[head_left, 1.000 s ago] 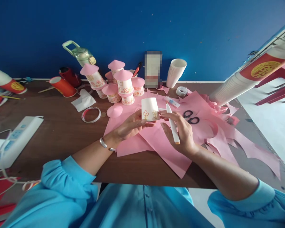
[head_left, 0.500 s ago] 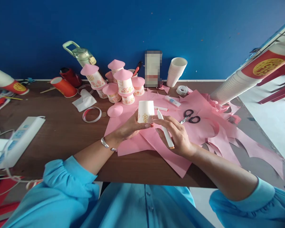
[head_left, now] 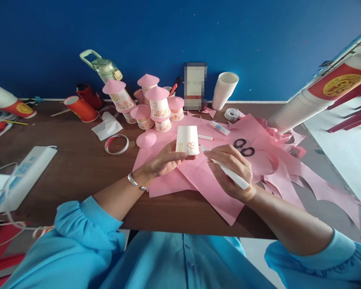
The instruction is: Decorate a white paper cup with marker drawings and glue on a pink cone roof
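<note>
A white paper cup (head_left: 187,138), upside down with yellow and red flower drawings near its rim, is held by my left hand (head_left: 166,159) from the left and below. My right hand (head_left: 233,170) grips a white marker (head_left: 233,175), whose tip points at the cup's right side, a small gap away. Beneath both hands lie pink paper sheets (head_left: 198,176). Behind the cup stand several decorated paper-cup towers (head_left: 159,105) with pink cone tops. One loose pink cone (head_left: 146,140) rests to the cup's left.
Scissors (head_left: 243,147), a glue tube (head_left: 219,128) and a tape roll (head_left: 231,114) lie right of the cup. Stacked cups (head_left: 225,90) stand by the blue wall. At left are another tape roll (head_left: 116,144), an orange cup (head_left: 81,109), a bottle (head_left: 105,70) and a power strip (head_left: 27,176).
The cup has turned in my left hand, bringing a red flower into view. My right hand has moved right, away from the cup, and the marker now tilts lower, its tip towards the cup.
</note>
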Available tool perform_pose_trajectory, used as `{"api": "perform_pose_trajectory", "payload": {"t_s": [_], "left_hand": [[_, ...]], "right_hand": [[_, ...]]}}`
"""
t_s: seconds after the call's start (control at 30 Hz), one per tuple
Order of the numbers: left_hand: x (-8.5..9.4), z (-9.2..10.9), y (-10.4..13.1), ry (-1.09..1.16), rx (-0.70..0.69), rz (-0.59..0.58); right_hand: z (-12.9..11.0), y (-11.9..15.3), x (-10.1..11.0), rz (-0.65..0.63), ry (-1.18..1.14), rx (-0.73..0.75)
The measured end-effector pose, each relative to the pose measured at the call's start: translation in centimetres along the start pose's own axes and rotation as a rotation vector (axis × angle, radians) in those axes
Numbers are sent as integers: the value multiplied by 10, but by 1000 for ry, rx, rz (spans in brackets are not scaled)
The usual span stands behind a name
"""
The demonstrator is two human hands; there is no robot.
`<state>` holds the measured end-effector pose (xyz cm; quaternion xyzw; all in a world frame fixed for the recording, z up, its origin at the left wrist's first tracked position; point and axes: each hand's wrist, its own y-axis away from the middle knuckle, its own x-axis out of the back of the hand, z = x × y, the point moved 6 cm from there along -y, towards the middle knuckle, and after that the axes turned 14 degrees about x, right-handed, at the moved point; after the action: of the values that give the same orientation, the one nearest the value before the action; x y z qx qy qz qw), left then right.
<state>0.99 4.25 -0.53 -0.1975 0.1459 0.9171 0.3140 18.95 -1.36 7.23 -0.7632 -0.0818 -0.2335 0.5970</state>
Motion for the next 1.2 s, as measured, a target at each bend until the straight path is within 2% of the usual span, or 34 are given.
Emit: {"api": "perform_pose_trajectory", "payload": {"t_s": [0.2, 0.4, 0.77, 1.2], "left_hand": [[4, -2, 0, -23, -24, -7], [-7, 4, 0, -101, -14, -33], [-14, 9, 0, -141, -7, -42], [-9, 5, 1, -75, 22, 21]], "right_hand": [[-3, -1, -4, 1, 17, -37], [-2, -1, -7, -74, -11, -65], [-2, -2, -10, -79, -3, -41], [1, -1, -6, -77, 68, -79]]}}
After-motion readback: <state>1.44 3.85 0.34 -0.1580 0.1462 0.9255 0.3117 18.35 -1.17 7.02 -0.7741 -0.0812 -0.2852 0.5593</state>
